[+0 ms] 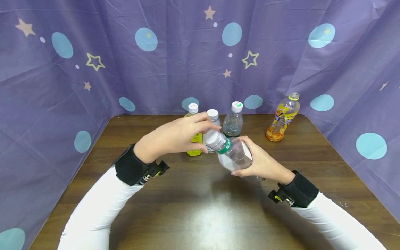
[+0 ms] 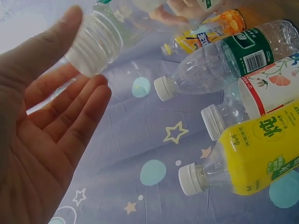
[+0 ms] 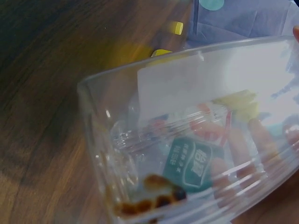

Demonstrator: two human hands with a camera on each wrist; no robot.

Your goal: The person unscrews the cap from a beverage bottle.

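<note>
A clear plastic bottle [image 1: 232, 154] with a white cap [image 1: 213, 138] and a green neck band tilts above the table. My right hand [image 1: 254, 158] grips it around its body, cap end toward the left. In the right wrist view, brown spots show near the base of the bottle [image 3: 126, 154]. My left hand [image 1: 184, 133] is at the cap, thumb on one side and fingers on the other. The left wrist view shows those fingers [image 2: 88, 105] nearly straight beside the ridged cap [image 2: 91, 49], the thumb overlapping its edge.
Behind the hands stand a yellow-labelled bottle [image 2: 261, 149], a floral-labelled bottle [image 2: 271, 86] and a green-labelled clear bottle [image 2: 224, 58], all white-capped. An orange-patterned bottle [image 1: 282, 118] stands at the back right of the wooden table [image 1: 175, 215]. A purple curtain [image 1: 187, 55] hangs behind.
</note>
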